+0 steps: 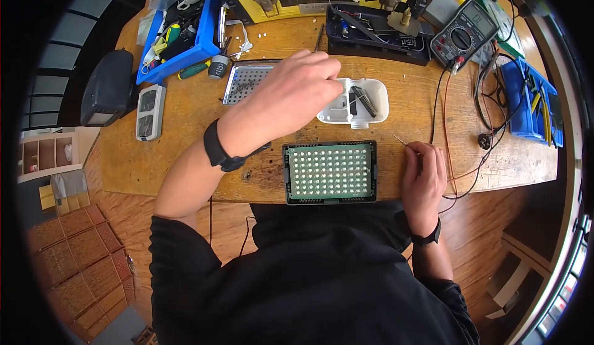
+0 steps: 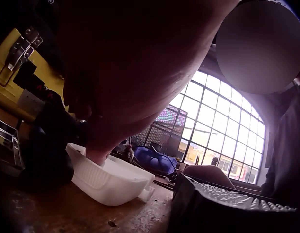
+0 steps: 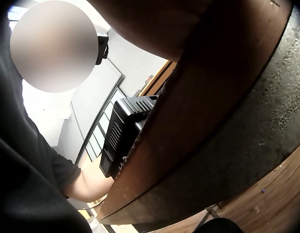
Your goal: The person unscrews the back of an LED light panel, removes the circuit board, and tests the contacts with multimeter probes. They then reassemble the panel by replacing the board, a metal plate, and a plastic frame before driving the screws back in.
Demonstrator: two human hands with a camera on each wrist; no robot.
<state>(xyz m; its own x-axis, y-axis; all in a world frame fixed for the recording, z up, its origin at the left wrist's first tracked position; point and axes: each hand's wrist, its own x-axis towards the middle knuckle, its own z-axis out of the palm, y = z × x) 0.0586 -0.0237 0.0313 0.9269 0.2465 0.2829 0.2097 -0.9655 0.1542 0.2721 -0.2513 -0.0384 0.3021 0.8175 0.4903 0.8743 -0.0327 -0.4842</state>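
My left hand (image 1: 296,91) reaches across the bench to a white divided plastic container (image 1: 381,101). In the left wrist view a finger of it dips inside the container (image 2: 111,187); the fingertips are hidden, so I cannot tell whether they pinch anything. Dark strip-like pieces (image 1: 365,101) lie in the container's right compartment. At the bench's front edge my right hand (image 1: 426,175) pinches a thin metal-tipped tool (image 1: 400,140), its tip pointing up and left. Between the hands sits a green LED board (image 1: 331,172) in a black housing (image 1: 286,187), rows of LEDs facing up.
A perforated metal tray (image 1: 238,85) lies partly behind my left forearm. The multimeter (image 1: 464,36) trails red and black leads past my right hand. Blue bins (image 1: 185,51) hold tools at both sides. A black tray of parts (image 1: 377,36) and a yellow-black case (image 1: 309,8) stand behind.
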